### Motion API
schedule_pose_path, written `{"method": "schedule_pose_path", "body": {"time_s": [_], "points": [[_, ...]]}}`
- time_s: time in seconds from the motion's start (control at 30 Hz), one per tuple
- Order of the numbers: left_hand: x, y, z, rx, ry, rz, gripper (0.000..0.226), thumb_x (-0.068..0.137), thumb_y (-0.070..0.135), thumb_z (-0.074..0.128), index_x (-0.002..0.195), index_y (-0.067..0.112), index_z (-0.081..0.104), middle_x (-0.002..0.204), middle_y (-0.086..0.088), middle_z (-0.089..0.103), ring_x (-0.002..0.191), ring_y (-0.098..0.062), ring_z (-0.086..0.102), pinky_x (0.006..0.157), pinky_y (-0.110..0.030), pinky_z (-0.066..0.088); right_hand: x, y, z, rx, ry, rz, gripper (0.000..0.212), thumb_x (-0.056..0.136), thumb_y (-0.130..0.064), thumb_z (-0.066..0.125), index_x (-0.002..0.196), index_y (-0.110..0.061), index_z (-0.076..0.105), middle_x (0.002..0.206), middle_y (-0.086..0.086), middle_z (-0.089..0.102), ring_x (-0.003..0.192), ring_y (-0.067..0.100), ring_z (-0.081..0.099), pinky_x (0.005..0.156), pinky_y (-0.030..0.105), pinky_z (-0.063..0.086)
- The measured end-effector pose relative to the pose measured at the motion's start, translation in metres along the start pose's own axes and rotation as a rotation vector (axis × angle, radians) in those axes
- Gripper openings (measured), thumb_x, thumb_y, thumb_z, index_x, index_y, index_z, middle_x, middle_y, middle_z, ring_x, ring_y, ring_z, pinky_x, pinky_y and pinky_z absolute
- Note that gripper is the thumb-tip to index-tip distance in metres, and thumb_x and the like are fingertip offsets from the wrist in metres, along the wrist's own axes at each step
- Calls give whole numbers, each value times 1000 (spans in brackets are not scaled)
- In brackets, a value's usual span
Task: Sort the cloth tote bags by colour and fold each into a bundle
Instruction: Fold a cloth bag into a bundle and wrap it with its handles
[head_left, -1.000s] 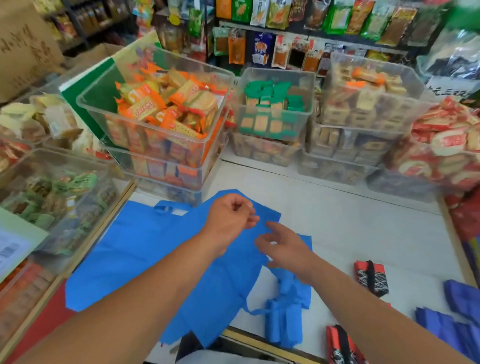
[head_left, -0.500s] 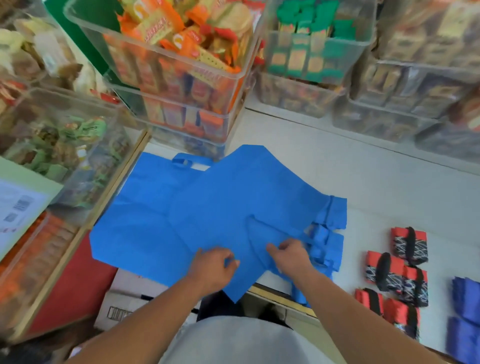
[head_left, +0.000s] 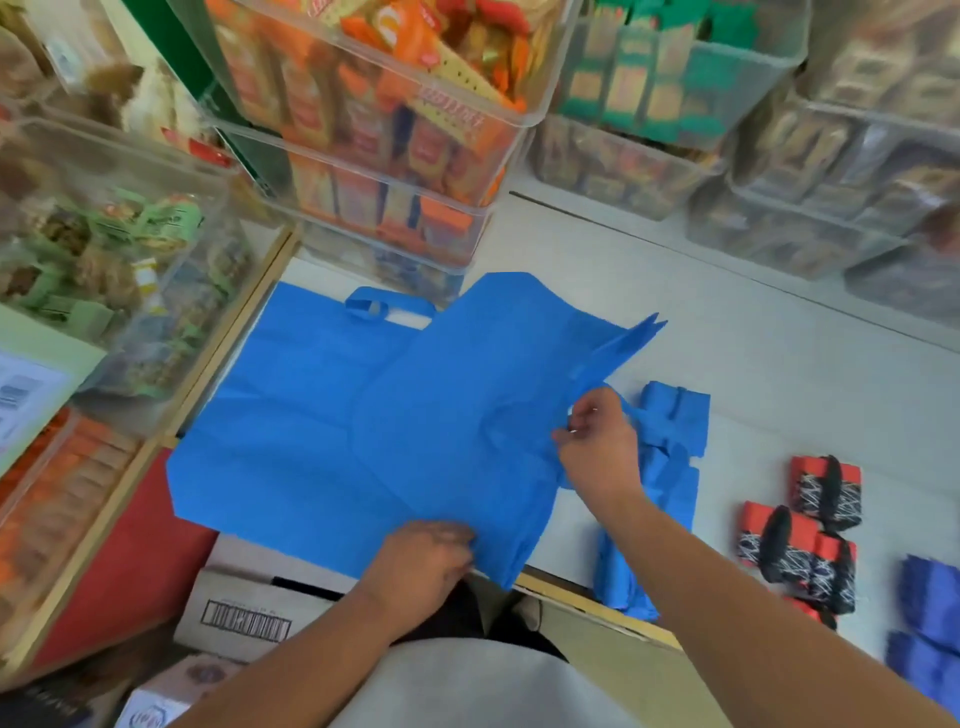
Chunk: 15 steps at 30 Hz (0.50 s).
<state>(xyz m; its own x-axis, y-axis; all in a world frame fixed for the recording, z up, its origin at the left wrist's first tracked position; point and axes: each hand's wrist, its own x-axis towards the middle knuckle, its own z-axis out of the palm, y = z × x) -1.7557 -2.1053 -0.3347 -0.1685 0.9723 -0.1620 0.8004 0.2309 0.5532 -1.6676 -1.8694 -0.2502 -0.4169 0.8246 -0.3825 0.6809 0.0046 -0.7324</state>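
**Blue tote bag held at both edges on the counter**

The upper blue tote bag (head_left: 457, 415) is lying spread on the white counter (head_left: 779, 364). It is overlapping a second blue tote bag (head_left: 280, 415), which is lying flat beneath it to the left with a handle loop showing at its far edge. The near corner of the upper bag is hanging over the counter's front edge.

The left hand (head_left: 421, 566) is gripping the near edge of the upper bag, fingers curled into the cloth at the counter's front. The right hand (head_left: 597, 447) is pinching the bag's right side between thumb and fingers. A flap of cloth is standing up from the counter just beyond it (tip pointing away from the person).

Folded blue bundles (head_left: 675, 415) are lying just right of the right hand, partly hidden by the wrist. Further right, red-and-black bundles (head_left: 826, 488) are sitting in a cluster. Purple bundles (head_left: 930, 597) are lying at the right edge of the view, cut off there.

Clear bins (head_left: 363, 156) of packaged snacks are standing stacked along the counter's far side and to the left. A cardboard box (head_left: 234, 603) bearing a barcode is sitting below the counter's front edge.
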Motion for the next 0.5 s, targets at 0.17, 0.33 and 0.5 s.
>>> {"method": "schedule_pose_path", "body": {"time_s": [0.17, 0.33, 0.5], "points": [[39, 48, -16, -34, -30, -108, 20, 90, 41, 55, 95, 25, 65, 93, 5, 69, 91, -21, 65, 72, -33, 49, -4, -10, -54, -262, -19, -381, 27, 97, -19, 64, 124, -24, 64, 119, -14, 64, 107, 3, 59, 94, 18, 40], [60, 61, -13, -133, -166, -251, 65, 89, 67, 44, 133, 23, 63, 135, 6, 63, 127, -16, 55, 105, -28, 43, -68, 50, -65, -115, 189, -168, 10, 94, -21, 67, 103, -22, 63, 106, -7, 62, 98, 12, 61, 85, 31, 49], [63, 31, -28, 21, -9, -401, 74, 86, 66, 33, 125, 13, 69, 142, -12, 58, 135, -31, 52, 112, -43, 42, -93, 86, -22, -69, -160, 370, 32, 94, -38, 66, 117, -16, 63, 111, 2, 66, 103, 21, 63, 90, 33, 49]]}}
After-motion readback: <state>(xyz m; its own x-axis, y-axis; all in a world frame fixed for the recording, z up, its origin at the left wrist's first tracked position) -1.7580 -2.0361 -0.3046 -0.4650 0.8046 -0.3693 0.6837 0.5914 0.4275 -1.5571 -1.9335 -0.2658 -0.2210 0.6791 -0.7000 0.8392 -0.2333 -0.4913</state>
